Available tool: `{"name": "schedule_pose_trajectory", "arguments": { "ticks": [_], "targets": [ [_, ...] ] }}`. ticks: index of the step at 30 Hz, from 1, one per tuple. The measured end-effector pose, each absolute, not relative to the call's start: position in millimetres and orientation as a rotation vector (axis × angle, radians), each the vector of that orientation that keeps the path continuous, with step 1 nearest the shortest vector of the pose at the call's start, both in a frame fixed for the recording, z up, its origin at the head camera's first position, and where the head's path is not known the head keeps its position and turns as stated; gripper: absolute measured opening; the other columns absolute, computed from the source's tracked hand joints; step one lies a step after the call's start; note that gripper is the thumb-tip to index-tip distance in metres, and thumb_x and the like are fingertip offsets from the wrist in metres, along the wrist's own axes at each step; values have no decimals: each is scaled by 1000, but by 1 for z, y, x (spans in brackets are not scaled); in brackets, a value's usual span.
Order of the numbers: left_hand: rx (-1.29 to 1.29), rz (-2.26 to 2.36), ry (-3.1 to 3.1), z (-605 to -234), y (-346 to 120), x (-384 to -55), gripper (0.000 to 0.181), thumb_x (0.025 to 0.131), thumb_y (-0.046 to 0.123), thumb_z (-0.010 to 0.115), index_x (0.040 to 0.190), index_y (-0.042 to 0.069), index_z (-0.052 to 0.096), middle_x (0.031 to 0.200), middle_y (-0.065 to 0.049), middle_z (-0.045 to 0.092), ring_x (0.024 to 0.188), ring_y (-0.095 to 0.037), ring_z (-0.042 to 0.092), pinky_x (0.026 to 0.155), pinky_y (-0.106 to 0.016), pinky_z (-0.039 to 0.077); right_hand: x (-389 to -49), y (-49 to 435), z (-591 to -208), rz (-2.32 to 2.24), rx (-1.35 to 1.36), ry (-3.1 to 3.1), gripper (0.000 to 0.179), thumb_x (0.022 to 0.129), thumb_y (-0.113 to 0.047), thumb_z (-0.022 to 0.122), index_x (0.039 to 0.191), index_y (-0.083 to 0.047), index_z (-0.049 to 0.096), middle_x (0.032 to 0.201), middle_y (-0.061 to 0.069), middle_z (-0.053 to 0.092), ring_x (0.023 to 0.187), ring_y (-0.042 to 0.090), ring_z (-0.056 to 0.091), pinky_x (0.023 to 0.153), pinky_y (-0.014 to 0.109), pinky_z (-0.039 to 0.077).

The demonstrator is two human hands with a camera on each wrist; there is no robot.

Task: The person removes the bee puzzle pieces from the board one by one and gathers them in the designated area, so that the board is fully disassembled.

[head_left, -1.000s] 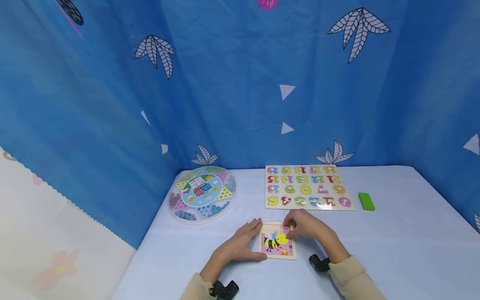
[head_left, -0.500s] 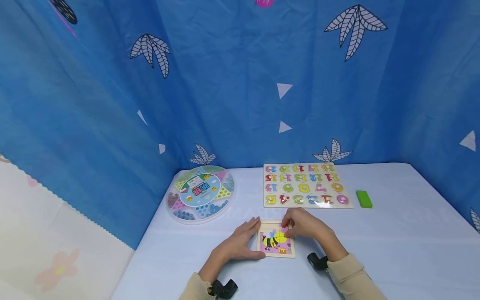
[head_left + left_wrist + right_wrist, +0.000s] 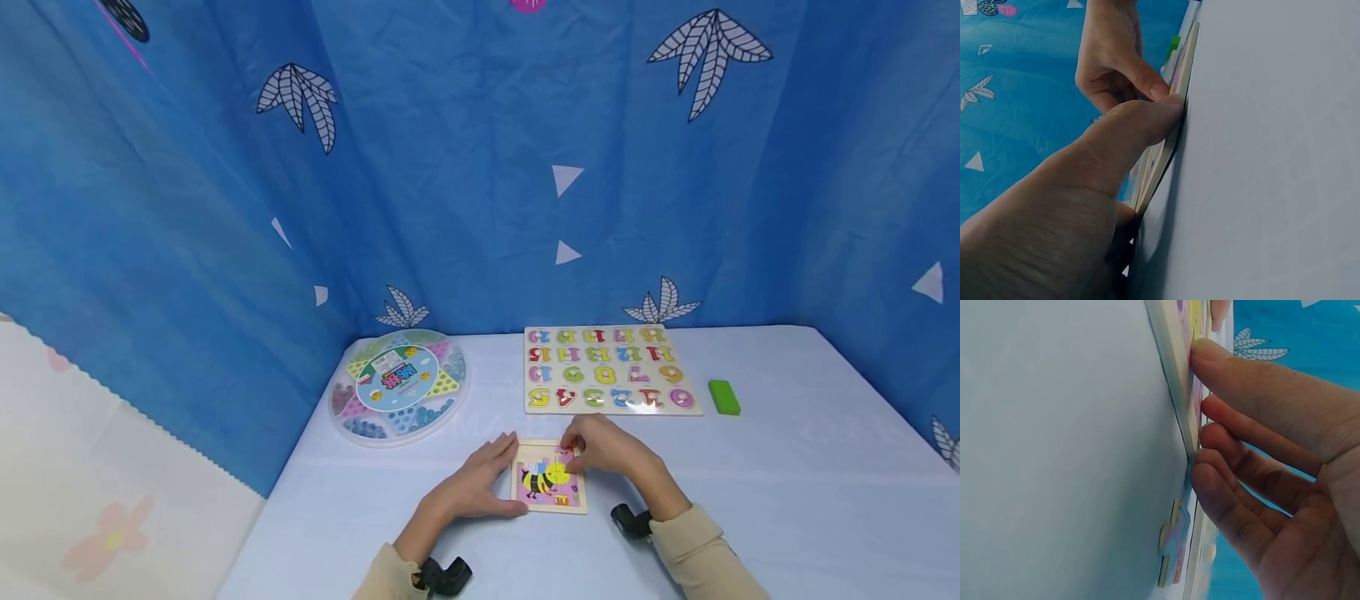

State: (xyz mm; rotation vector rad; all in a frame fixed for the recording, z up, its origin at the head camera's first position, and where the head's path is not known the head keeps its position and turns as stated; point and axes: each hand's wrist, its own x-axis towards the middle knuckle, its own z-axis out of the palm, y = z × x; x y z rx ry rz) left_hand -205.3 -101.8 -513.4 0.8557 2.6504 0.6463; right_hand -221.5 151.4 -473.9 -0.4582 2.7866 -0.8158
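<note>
A small wooden bee jigsaw puzzle (image 3: 551,478) in a pale frame lies on the table between the two hands. Bare wood shows in its far left part. My left hand (image 3: 476,482) holds the frame along its left side, thumb on the near corner and fingertips at the far corner. At the far right corner, my right hand (image 3: 603,444) pinches a pink jigsaw piece (image 3: 566,455), thumb and fingertips down at the puzzle's surface. In the right wrist view, a loose jigsaw piece (image 3: 1174,544) lies on the table beyond the frame's corner; in the head view the right hand hides it.
Behind the puzzle lies a wooden number board (image 3: 611,400). A round marble game box (image 3: 360,415) is at the back left, and a green block (image 3: 723,397) lies right of the number board. Blue curtain (image 3: 480,208) hangs around the white table (image 3: 780,500).
The whole scene has shifted slightly left and up in the head view. Both hands stay at the puzzle in nearly the same pose.
</note>
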Motion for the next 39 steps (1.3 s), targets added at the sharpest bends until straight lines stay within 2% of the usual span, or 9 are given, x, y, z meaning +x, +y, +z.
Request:
{"name": "schedule_pose_trajectory", "arguments": {
  "ticks": [9,20,39],
  "targets": [
    [880,651,2649,-512,-102,-205,103,79,61,69,155,9,23,164,-5,18,152,-27,17,124,-46,20,-223,152,-473,-859,-430,2745,26,69,-13,88,91,-14,75,80,-5,62,75,13,51,68,25,48],
    [875,649,2635,-513,-103,-205,103,79,61,69,155,9,23,164,-3,17,152,-25,16,124,-45,18,-222,151,-474,-880,-426,2747,29,67,-12,88,91,-13,71,80,-4,60,74,13,51,66,24,47],
    [854,612,2651,-516,-101,-206,104,79,64,67,156,12,22,165,1,16,153,-20,14,125,-42,16,-223,152,-473,-868,-470,2762,27,70,-8,86,94,-11,75,83,-5,65,74,12,52,67,22,50]
  ]
}}
